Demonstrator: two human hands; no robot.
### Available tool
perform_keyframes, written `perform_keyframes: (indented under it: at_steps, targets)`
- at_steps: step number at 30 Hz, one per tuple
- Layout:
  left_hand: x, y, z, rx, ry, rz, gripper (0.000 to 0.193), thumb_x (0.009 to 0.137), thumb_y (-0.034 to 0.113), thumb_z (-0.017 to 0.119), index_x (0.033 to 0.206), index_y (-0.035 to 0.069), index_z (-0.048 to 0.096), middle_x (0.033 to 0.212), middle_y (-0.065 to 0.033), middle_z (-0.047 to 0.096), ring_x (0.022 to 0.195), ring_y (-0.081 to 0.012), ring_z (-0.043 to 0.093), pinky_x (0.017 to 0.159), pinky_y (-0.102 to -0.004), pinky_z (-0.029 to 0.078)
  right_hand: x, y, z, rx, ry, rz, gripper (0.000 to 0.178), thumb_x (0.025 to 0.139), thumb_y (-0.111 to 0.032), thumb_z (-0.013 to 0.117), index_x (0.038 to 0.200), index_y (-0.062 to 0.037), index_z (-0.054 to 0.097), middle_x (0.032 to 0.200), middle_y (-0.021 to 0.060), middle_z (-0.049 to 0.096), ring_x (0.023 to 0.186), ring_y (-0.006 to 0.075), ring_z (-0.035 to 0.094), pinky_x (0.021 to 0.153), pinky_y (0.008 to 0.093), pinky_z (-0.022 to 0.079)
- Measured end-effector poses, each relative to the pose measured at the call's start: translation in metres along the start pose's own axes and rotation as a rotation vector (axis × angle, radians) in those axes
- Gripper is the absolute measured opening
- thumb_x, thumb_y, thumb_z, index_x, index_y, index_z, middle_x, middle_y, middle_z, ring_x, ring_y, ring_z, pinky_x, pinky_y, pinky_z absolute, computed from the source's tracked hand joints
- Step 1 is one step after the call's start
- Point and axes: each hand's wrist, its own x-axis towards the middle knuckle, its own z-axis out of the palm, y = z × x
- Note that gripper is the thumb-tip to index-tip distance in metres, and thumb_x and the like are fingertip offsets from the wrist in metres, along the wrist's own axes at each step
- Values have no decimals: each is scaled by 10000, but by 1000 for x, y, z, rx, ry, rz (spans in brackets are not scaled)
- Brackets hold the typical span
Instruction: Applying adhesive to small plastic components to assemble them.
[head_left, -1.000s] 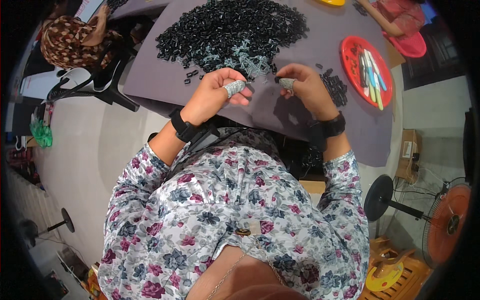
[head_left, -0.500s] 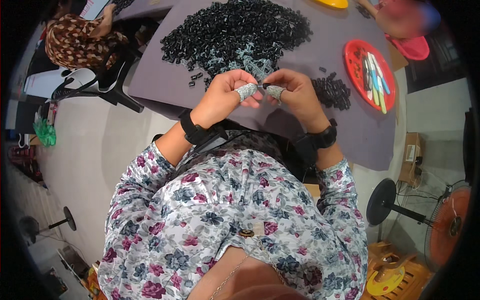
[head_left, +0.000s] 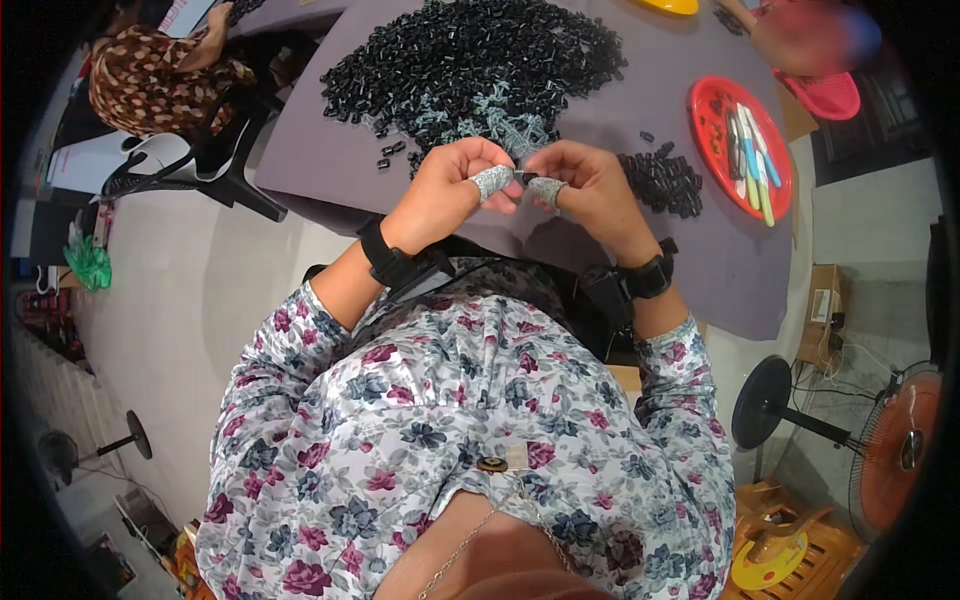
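My left hand [head_left: 455, 180] and my right hand [head_left: 595, 185] meet fingertip to fingertip just above the table's near edge. Pale grey wrapping covers both thumbs. Between the right thumb and fingers is a small black plastic piece [head_left: 527, 177]. The left thumb and forefinger pinch at its left side; whatever they hold is too small to make out. Right behind the fingers lies a heap of small black plastic pieces [head_left: 480, 60], with a cluster of translucent grey pieces [head_left: 500, 115] along its near side.
A smaller pile of black pieces [head_left: 662, 182] lies right of my right hand. Beyond it, a red plate [head_left: 702, 150] holds several slim tools with coloured handles [head_left: 752, 150]. One person [head_left: 150, 80] sits at far left, another at far right. Fans [head_left: 905, 450] stand at lower right.
Both hands stay in nearly the same place. The fingertips have drawn slightly closer together around the black piece, and the right fingers have shifted a little.
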Motion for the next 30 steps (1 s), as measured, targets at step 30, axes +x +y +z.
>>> perform_keyframes:
  at_steps: [30]
  targets:
    - [-5,7,4,71,6,-9,127,961,-45,535,1071,-29,596,936,-111,722,811,-154,707,747,-264,561,-3,10,5,126,86,26,145,925,-9,661,1065,22,684,941,68,717,786,115,693,674,244,568]
